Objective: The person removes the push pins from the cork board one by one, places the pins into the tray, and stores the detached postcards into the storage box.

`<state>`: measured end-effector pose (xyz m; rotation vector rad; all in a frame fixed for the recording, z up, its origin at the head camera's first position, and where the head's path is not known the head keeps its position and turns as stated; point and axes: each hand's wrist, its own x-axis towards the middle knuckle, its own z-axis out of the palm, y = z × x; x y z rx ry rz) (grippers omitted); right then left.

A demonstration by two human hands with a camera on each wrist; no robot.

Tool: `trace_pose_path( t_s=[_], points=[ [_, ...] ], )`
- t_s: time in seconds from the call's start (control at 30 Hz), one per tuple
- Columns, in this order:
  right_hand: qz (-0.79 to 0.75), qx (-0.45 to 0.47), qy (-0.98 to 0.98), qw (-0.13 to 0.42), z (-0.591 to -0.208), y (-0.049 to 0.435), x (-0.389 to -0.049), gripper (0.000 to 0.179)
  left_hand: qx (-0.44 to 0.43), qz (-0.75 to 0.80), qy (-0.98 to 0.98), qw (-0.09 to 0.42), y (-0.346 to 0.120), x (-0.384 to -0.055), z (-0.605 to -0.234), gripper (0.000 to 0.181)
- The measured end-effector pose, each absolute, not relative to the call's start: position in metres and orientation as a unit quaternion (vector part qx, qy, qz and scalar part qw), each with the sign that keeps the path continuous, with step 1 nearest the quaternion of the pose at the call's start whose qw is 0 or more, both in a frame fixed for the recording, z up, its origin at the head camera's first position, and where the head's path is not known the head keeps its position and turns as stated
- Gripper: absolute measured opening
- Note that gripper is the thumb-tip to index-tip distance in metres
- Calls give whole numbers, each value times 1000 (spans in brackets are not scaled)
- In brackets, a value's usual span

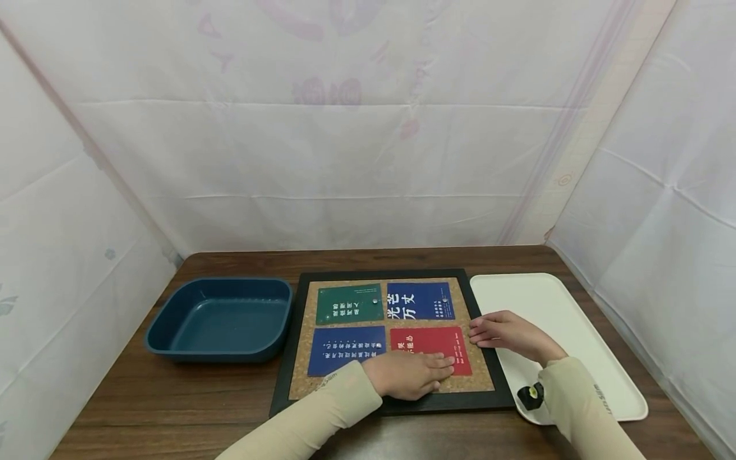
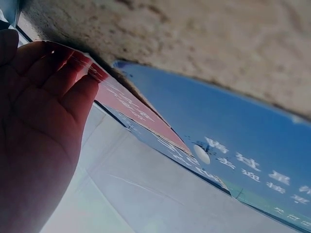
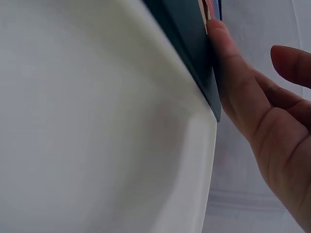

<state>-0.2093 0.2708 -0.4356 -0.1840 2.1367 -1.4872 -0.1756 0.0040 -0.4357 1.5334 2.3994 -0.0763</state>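
A black-framed cork board (image 1: 480,380) lies on the table, bearing a green card (image 1: 349,303), two blue cards and a red card (image 1: 431,338). My left hand (image 1: 411,375) rests on the red card's lower edge with straight fingers. In the left wrist view its fingertips press the red card, and a white pin (image 2: 201,154) sits on the lower-left blue card (image 1: 345,351). Just right of the red card, the fingertips of my right hand (image 1: 514,335) touch the board's right side. Those fingers are nearly straight; the right wrist view shows the thumb apart from them.
A white tray (image 1: 552,300) stands against the board's right side. Near its front lies a small black object (image 1: 530,396) with a yellow-green middle. To the left sits a deep blue-green basin (image 1: 221,351). Pale sheets hang behind the wooden table (image 1: 172,409) and at both sides.
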Motion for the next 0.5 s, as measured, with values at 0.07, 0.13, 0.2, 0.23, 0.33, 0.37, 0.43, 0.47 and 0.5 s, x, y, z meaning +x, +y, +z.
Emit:
trace_pose_path(
  t_s=[0.07,0.13,0.2,0.23,0.33,0.37,0.43,0.47,0.5],
  points=[
    [-557,-65,785,264,-437,268,-210,43,532,-26,834,146,4,-175,-435,48],
    [-562,-60,782,263,-438,265,-210,42,532,-26,834,145,4,-175,-435,48],
    [-565,-55,781,261,-439,264,-210,41,533,-28,834,143,4,-175,-436,48],
    [-565,-53,781,260,-439,264,-210,41,533,-29,834,142,4,-175,-435,48],
    [-566,-48,781,259,-439,263,-210,40,533,-31,834,141,3,-175,-435,48],
    [-566,-46,781,260,-439,263,-210,40,533,-30,834,142,3,-174,-434,48],
    [-566,-44,781,261,-439,262,-211,40,534,-31,833,141,3,-174,-434,48],
    [-566,-44,780,262,-439,262,-211,40,533,-31,833,141,3,-174,-434,48],
    [-566,-44,781,262,-439,262,-211,41,534,-31,833,141,3,-174,-434,48]
  ],
)
